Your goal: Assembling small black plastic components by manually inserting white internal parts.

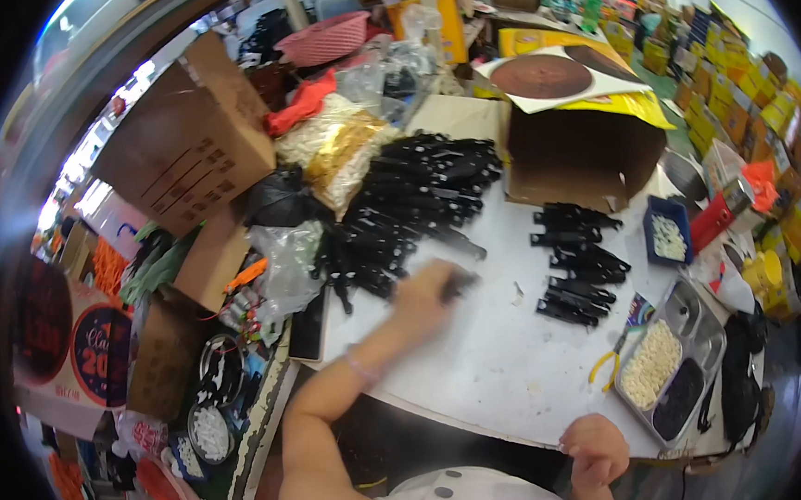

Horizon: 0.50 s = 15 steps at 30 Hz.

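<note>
Over the white tabletop, my left hand (427,296) is blurred by motion, its fingers curled round a small dark piece (460,286). Just beyond it spreads a big heap of slim black pieces (419,188), some with pale spots at their ends. One black piece (458,242) at the heap's near edge is smeared. My right hand (597,450) is at the table's front edge with fingers bent together; whether something tiny is between them is hidden. Farther right, more black pieces lie in stacked bunches (576,261).
A steel compartment tray (715,344) holds cream and black bits, beside yellow-handled pliers (604,366). Behind it are a blue tray (658,255) of pale bits and an open carton (589,153). Plastic bags (290,262), a cardboard box (184,140) and small-part bowls (211,432) crowd the left.
</note>
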Available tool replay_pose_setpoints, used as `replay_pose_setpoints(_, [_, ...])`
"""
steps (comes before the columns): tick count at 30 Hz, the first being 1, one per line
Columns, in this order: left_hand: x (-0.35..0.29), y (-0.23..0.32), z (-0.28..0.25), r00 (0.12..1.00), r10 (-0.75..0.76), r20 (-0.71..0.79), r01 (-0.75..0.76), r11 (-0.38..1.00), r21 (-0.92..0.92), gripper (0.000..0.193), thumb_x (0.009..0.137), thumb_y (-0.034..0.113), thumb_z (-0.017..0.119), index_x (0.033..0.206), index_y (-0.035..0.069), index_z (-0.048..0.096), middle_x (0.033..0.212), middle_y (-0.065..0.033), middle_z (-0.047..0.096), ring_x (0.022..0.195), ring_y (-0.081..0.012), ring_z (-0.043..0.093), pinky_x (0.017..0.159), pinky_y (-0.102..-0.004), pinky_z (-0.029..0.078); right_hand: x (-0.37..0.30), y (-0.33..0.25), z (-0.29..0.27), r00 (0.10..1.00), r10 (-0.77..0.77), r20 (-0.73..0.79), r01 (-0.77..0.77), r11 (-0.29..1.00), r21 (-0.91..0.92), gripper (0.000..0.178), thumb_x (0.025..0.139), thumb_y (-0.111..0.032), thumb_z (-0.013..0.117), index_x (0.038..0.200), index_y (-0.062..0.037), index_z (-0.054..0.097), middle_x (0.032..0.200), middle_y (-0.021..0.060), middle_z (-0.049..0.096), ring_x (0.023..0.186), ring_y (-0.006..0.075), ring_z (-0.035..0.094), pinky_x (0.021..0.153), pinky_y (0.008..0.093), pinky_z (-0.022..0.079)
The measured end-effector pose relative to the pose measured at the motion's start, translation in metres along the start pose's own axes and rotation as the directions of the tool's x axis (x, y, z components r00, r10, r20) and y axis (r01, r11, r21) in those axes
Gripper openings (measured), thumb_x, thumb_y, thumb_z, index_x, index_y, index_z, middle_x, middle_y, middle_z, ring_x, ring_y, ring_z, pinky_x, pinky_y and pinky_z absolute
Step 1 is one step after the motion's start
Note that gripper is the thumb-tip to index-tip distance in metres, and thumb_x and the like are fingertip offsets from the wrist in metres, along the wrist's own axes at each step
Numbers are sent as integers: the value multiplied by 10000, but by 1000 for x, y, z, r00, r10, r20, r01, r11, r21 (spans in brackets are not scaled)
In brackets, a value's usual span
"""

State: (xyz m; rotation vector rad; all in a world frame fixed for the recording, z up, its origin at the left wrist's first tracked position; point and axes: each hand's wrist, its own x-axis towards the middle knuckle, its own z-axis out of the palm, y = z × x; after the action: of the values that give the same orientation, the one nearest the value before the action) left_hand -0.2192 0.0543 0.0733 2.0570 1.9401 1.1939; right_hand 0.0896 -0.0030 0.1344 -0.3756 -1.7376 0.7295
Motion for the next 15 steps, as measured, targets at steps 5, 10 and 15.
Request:
replay_pose_setpoints(5, [38,-44,-84,904,-222,366,-71,764,641,517,636,34,692,1116,55,503,1114,-131,565,1075,-318,534,784,-432,512,83,-12,-3,689,-292,663,574,778,-254,269,743,-84,650,1012,-71,655,1083,71,611,1019,244,579,857,387,491])
replay_pose_setpoints(10, [57,-92,-97,834,-86,545,-272,795,542,502,616,15,692,1078,34,499,1093,-143,566,1116,-317,516,891,-433,475,110,-54,43,240,-672,701,948,5,-319,364,880,-7,443,1233,74,485,1276,180,497,1124,331,523,1009,353,426])
replay_pose_setpoints(15, [62,-108,-88,798,5,603,-357,810,466,482,623,15,704,1054,17,488,1104,-154,566,1088,-344,532,959,-416,433,133,-63,11,84,-604,793,935,-228,-273,510,936,-127,525,1393,-17,328,1438,142,345,1209,224,474,1039,314,396])
